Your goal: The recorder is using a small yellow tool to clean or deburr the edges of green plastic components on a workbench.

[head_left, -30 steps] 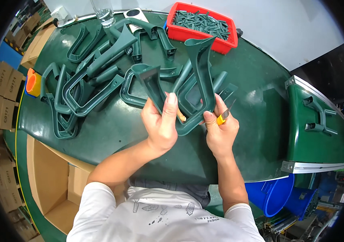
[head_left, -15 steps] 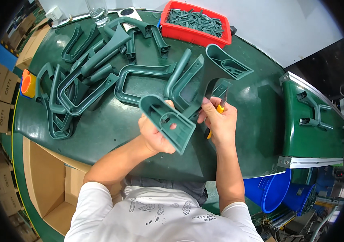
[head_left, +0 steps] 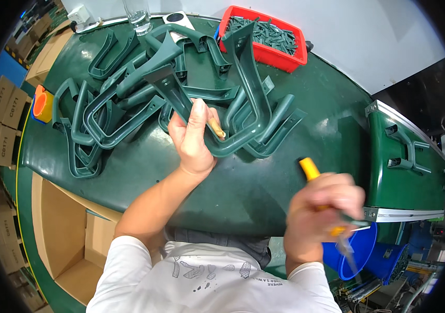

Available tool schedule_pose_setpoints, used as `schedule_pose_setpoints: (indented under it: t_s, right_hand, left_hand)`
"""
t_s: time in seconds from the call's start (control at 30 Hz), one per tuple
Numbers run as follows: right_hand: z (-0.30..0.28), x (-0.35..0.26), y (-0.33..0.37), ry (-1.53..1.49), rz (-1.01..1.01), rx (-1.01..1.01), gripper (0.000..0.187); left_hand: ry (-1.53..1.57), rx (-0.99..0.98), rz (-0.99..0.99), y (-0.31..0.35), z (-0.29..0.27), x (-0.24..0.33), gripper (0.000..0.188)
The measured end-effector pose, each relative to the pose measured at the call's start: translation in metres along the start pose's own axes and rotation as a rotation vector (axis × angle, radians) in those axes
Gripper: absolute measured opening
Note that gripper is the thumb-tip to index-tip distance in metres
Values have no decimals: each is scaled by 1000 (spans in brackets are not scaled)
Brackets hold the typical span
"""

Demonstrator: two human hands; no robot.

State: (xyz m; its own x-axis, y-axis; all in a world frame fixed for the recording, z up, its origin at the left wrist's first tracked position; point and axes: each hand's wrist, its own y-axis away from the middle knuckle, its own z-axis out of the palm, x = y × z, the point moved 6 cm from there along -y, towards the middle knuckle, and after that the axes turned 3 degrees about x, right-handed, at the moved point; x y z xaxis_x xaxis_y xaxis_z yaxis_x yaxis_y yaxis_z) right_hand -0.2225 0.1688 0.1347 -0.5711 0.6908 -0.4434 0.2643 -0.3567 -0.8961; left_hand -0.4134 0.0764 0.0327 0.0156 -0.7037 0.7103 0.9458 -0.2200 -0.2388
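Note:
My left hand (head_left: 195,138) is closed round one side of a green plastic U-shaped handle (head_left: 255,91), raised over the table with its two flared ends pointing away from me. Off to the right, near the table's front edge, my right hand (head_left: 324,211) grips a yellow-and-black utility knife (head_left: 310,169). That hand is smeared by motion, and the blade points down towards me. A small dark green bit (head_left: 351,220) shows by its fingers, too blurred to name. More green U-shaped handles (head_left: 123,122) lie heaped on the table beyond my left hand.
A red bin (head_left: 290,63) of small green pieces stands at the back. Blue bins (head_left: 360,255) sit below the table's right front edge, an open cardboard box (head_left: 58,224) at the left. An orange-and-yellow tape dispenser (head_left: 42,104) and a glass (head_left: 139,21) stand on the table.
My left hand has turned the handle so its flared ends face away from me. My right hand has left the handle and swung right and nearer with the knife, towards the blue bins.

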Motion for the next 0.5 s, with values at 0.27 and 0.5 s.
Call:
schedule_pose_setpoints:
  t_s: [0.27, 0.5]
  right_hand:
    - [24, 118, -14, 371, 516, -314, 33]
    - [22, 115, 47, -13, 1068, -110, 24]
  left_hand:
    - [122, -81, -216, 3, 2, -19, 30]
    - [-159, -305, 218, -5, 5, 3, 36]
